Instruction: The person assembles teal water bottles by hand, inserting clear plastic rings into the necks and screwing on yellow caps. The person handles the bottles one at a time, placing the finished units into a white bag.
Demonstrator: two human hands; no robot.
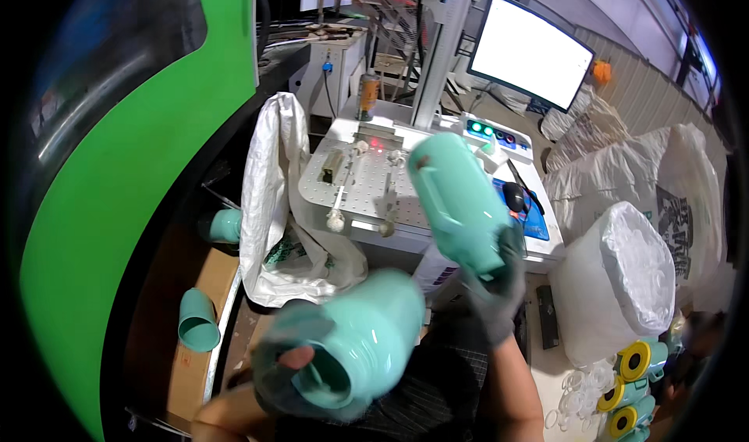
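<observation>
My left hand [282,368], blurred by motion, grips a glossy teal tumbler [374,325] at its open mouth, with a bare thumb at the rim. The tumbler lies tilted, its mouth toward me. In a grey glove, my right hand [499,298] is closed round the lower end of another teal tumbler [456,200]. That one is held up at a slant and has a handle-like ridge along its side. Behind it stands a white worktable with a perforated metal plate [367,181], bearing a rod with pale, knobbed ends [343,184].
A green machine housing [94,184] curves along the left. A loose teal cup [199,321] lies on cardboard below it. White sacks [273,200] flank the table. A monitor [530,48], button box [495,134] and black mouse [512,196] are right. Yellow-ended teal mugs [624,387] lie lower right.
</observation>
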